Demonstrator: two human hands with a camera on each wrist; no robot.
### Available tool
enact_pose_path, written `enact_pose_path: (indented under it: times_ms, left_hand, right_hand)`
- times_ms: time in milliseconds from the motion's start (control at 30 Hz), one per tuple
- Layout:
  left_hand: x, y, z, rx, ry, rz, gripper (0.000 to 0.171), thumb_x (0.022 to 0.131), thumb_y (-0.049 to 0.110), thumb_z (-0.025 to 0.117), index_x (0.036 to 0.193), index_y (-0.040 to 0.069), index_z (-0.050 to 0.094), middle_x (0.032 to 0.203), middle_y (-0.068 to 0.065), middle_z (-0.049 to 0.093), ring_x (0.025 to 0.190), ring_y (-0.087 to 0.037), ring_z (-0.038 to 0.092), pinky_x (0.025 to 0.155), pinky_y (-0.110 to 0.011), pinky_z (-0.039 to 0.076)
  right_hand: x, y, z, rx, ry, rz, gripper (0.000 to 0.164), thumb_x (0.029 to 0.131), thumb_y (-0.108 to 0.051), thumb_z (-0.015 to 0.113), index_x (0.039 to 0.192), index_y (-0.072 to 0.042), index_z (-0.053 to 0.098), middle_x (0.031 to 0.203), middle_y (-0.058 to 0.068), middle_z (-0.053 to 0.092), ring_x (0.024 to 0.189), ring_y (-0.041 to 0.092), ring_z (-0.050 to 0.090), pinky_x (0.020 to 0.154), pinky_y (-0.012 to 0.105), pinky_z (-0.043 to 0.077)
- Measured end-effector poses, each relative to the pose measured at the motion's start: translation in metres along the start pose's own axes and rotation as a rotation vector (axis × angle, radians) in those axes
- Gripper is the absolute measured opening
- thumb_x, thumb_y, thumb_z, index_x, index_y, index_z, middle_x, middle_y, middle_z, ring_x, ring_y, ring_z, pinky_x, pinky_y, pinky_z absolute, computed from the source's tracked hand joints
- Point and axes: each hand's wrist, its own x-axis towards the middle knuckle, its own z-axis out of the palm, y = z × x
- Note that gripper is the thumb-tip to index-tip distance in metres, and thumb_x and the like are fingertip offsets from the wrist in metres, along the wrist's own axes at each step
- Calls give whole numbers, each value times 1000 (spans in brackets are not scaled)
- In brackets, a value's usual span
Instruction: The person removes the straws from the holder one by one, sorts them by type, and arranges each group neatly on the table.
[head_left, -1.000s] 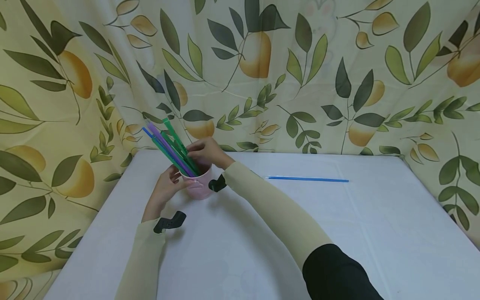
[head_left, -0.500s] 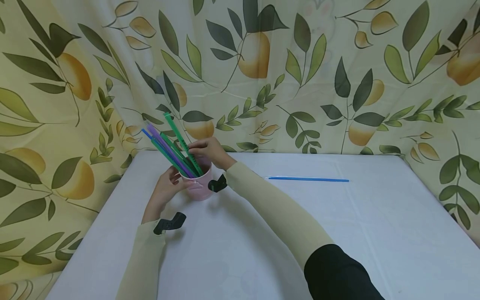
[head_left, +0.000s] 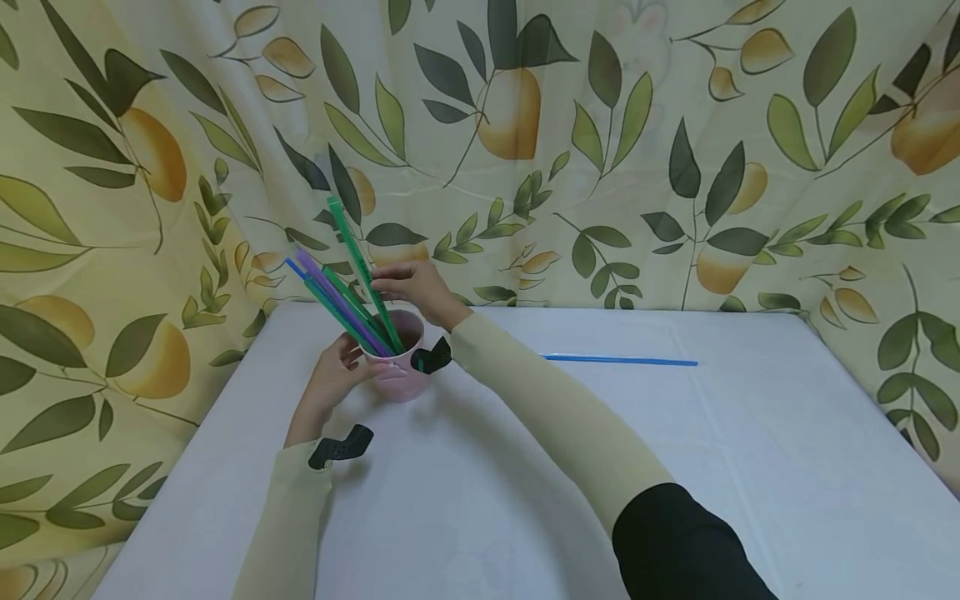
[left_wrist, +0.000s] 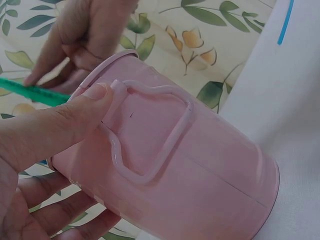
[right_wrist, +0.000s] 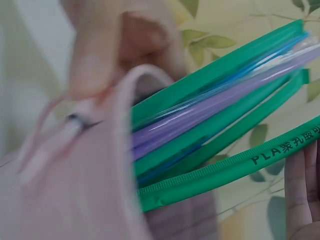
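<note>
Left of the frame's centre, the left hand (head_left: 330, 381) grasps the pink cup (head_left: 401, 382) near its rim. Just above, I see the right hand (head_left: 420, 287) pinching one green straw (head_left: 352, 242), its lower end inside the cup. Other straws (head_left: 349, 312) lean there toward upper left. A blue straw (head_left: 622, 360) lies right of centre on the white table (head_left: 480, 508).

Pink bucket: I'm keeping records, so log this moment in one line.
left hand: holds pink bucket | right hand: pinches green straw | blue straw: on table
</note>
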Motion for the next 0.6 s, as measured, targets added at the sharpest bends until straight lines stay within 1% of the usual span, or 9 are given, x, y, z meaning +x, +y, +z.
enact_pose_path:
  times_ms: [100, 233, 333, 467, 600]
  left_hand:
    - [-8, 14, 1, -2, -12, -5, 78, 84, 27, 71, 146, 10, 28, 153, -13, 29, 141, -35, 28, 117, -50, 25]
    - [-21, 34, 2, -5, -24, -31, 74, 86, 21, 68, 146, 5, 28, 153, -16, 28, 141, -37, 27, 117, -50, 25]
    - [-23, 36, 2, -9, -24, -34, 74, 86, 21, 68, 145, 5, 28, 153, -16, 28, 141, -36, 27, 117, -50, 25]
    - [-23, 36, 2, -13, -24, -29, 73, 86, 21, 68, 145, 5, 28, 152, -17, 29, 140, -36, 28, 117, -51, 25]
    - [-18, 31, 1, -32, -29, -24, 73, 85, 20, 68, 145, 4, 28, 152, -17, 30, 140, -37, 27, 116, -52, 24]
  right_hand:
    - [2, -11, -2, 28, -16, -40, 28, 86, -1, 63, 112, 8, 64, 116, 23, 65, 88, 18, 69, 86, 32, 57]
    - [3, -28, -4, 55, -8, -50, 28, 86, -2, 62, 113, 8, 64, 115, 24, 64, 83, 14, 69, 88, 32, 56]
    - [2, -41, -7, 47, 2, -47, 28, 87, -4, 63, 113, 7, 64, 113, 21, 66, 82, 13, 69, 90, 30, 55]
    - [-2, -54, -12, 29, -1, -66, 28, 87, -5, 63, 113, 7, 64, 111, 18, 67, 82, 12, 68, 91, 29, 55]
    - [-10, -65, -19, 21, -18, -80, 28, 88, -3, 62, 114, 7, 63, 114, 21, 66, 82, 11, 67, 91, 31, 54]
